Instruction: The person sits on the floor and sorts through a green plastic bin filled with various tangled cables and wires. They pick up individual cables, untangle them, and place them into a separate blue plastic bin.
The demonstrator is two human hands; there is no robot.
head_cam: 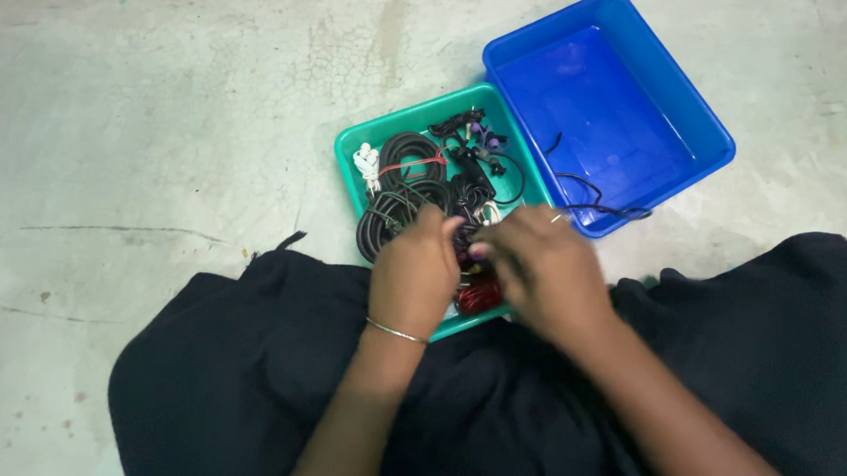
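Observation:
A green tray (348,153) on the floor holds several coiled black cables (411,154), a white cable bundle (366,163) and a red coil (479,296). My left hand (414,272), with a thin bangle on the wrist, reaches into the tray's near side with its fingers down among the black cables. My right hand (546,266) is blurred and rests beside it, fingertips touching the same tangle. What each hand grips is hidden by the fingers.
A blue tub (696,113) sits touching the green tray at the far right, with one thin black wire (586,192) in it. Black cloth (235,374) covers my lap at the bottom. Pale cracked concrete floor surrounds everything.

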